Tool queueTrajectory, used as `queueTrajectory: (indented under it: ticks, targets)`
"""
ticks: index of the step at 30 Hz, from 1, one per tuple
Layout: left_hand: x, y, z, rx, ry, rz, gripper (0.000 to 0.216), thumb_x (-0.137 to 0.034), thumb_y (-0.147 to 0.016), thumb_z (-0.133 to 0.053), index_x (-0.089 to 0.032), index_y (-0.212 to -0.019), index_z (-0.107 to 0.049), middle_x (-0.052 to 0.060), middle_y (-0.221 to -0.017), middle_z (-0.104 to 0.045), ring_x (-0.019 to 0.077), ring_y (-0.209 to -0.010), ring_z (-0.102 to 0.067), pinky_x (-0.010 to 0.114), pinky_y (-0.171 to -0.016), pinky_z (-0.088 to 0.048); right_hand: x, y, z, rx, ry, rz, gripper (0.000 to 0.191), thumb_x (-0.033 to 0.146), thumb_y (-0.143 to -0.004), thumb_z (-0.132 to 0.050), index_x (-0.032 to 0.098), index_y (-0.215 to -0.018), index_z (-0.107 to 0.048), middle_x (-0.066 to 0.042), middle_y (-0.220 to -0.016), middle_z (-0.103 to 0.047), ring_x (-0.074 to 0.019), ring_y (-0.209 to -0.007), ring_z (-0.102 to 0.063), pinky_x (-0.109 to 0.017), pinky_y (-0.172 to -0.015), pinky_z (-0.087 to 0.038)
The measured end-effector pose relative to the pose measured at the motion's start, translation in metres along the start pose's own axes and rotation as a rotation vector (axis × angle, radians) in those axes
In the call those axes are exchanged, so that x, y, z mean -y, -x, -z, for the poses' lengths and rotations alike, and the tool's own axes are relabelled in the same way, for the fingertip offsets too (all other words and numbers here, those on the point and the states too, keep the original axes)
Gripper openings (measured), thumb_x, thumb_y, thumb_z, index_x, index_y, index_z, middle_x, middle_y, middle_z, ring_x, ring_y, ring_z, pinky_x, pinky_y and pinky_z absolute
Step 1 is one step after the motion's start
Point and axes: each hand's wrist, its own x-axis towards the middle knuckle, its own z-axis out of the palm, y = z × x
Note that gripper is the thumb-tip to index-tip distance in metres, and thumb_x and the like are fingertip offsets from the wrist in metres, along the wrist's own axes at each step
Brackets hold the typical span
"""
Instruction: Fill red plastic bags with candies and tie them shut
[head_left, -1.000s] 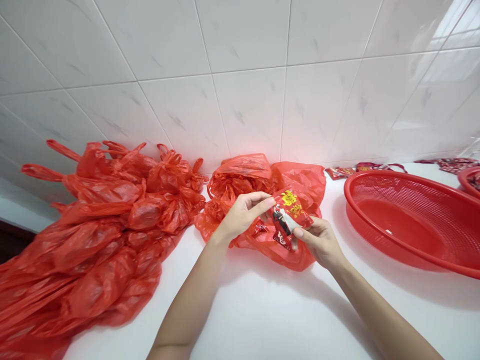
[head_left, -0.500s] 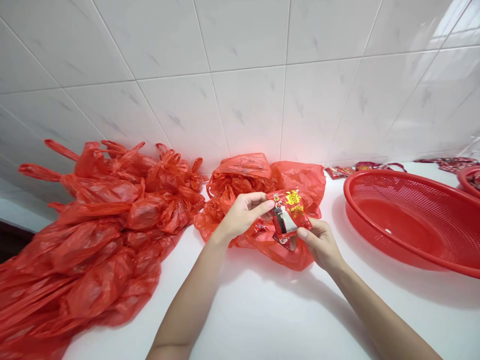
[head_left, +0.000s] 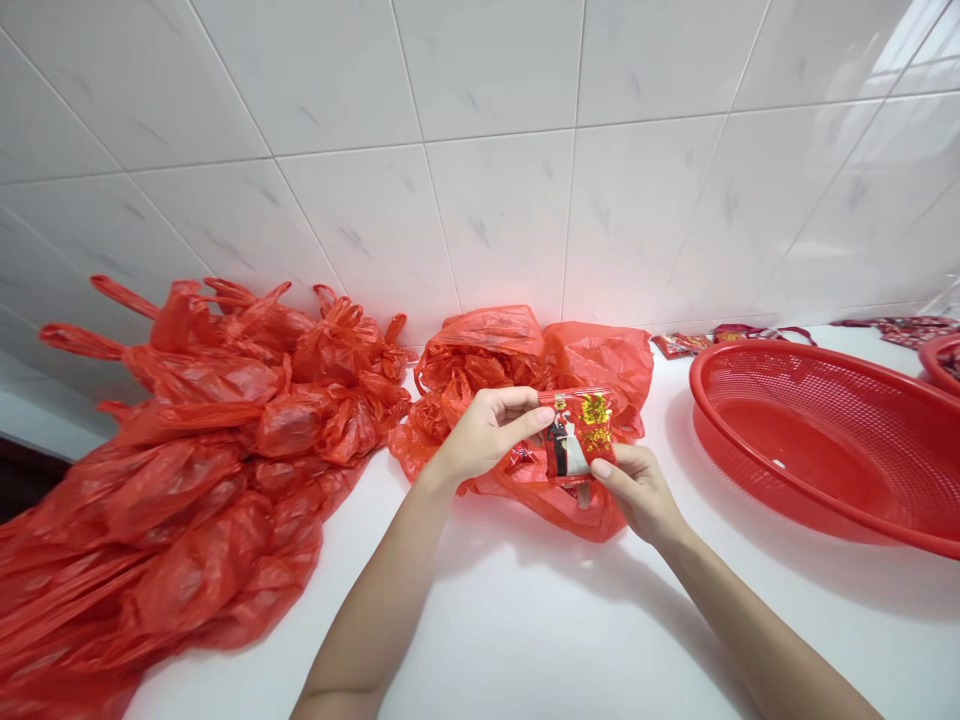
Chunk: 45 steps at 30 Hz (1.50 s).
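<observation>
Between my two hands is a small red printed packet (head_left: 576, 440) with yellow lettering and a black-and-white figure on its front. My left hand (head_left: 495, 432) pinches its upper left side, thumb in front. On the lower right corner, my right hand (head_left: 637, 490) grips it with the thumb on the front and fingers behind. An opened red plastic bag (head_left: 592, 350) lies crumpled on the white surface just beneath and behind the packet. Part of a second dark red item shows in the bag below; the packet mostly hides it.
Several knotted red plastic bags (head_left: 202, 500) are heaped at the left. A large red plastic basket (head_left: 795, 430) stands at the right, a tiny white bit inside. Small red packets (head_left: 681, 345) lie along the tiled wall (head_left: 495, 220). Another red basket (head_left: 941, 355) is cut off at the right edge.
The packet has turned slightly more upright and dropped a little, its sheen shifting over the lettering. Both hands keep their hold on it.
</observation>
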Motion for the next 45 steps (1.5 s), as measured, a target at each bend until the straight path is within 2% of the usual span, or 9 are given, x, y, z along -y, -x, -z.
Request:
queueTrajectory:
  ticks: [5,10,17,33,41,45]
  targets:
    - [0.000,0.002,0.000,-0.015,-0.058,-0.004,0.032,-0.045,-0.087,-0.069,-0.014,-0.078,-0.069,0.002,-0.075,-0.063,0.0149,-0.073,-0.059,0.026,-0.071,-0.050,-0.002,0.002,-0.001,0.002,0.039,-0.009,0.035,0.049,-0.090,-0.070,0.018,-0.074,-0.078,-0.004,-0.064,-0.071,-0.0161,-0.057,-0.060,-0.029,-0.059,-0.050]
    - [-0.001,0.004,0.000,-0.006,-0.075,-0.019,0.029,-0.041,-0.090,-0.067,-0.014,-0.079,-0.068,0.001,-0.075,-0.061,0.0141,-0.073,-0.057,0.025,-0.071,-0.049,-0.001,0.002,-0.002,0.019,0.052,0.009,0.029,0.046,-0.091,-0.070,0.020,-0.086,-0.082,-0.003,-0.066,-0.072,-0.0148,-0.058,-0.061,-0.027,-0.060,-0.050]
    - [0.002,0.003,0.002,-0.001,-0.105,-0.015,0.030,-0.042,-0.090,-0.066,-0.014,-0.080,-0.068,0.003,-0.080,-0.065,0.0162,-0.078,-0.061,0.027,-0.076,-0.050,0.002,0.001,-0.004,0.015,0.080,0.014,0.032,0.048,-0.090,-0.070,0.019,-0.087,-0.082,-0.004,-0.064,-0.072,-0.0155,-0.056,-0.062,-0.028,-0.058,-0.051]
    - [0.002,0.003,0.003,-0.007,-0.178,-0.012,0.031,-0.043,-0.092,-0.064,-0.014,-0.084,-0.072,0.004,-0.082,-0.068,0.0172,-0.080,-0.062,0.027,-0.076,-0.050,0.011,-0.002,-0.008,-0.005,0.148,0.023,0.034,0.051,-0.087,-0.071,0.018,-0.079,-0.079,-0.003,-0.059,-0.070,-0.0164,-0.052,-0.062,-0.028,-0.055,-0.052]
    - [0.001,0.003,0.002,-0.018,-0.208,-0.011,0.030,-0.041,-0.092,-0.063,-0.014,-0.085,-0.073,0.004,-0.082,-0.068,0.0169,-0.079,-0.062,0.026,-0.076,-0.050,0.007,0.001,-0.007,-0.010,0.174,0.027,0.038,0.050,-0.090,-0.069,0.018,-0.070,-0.075,-0.004,-0.060,-0.070,-0.0159,-0.055,-0.061,-0.027,-0.058,-0.050]
    - [0.001,0.003,0.002,-0.023,-0.215,-0.012,0.029,-0.041,-0.092,-0.063,-0.014,-0.085,-0.073,0.004,-0.083,-0.069,0.0172,-0.081,-0.063,0.026,-0.077,-0.050,0.005,0.001,-0.006,-0.001,0.170,0.019,0.039,0.052,-0.089,-0.069,0.017,-0.072,-0.076,-0.003,-0.059,-0.070,-0.0156,-0.054,-0.061,-0.027,-0.058,-0.049]
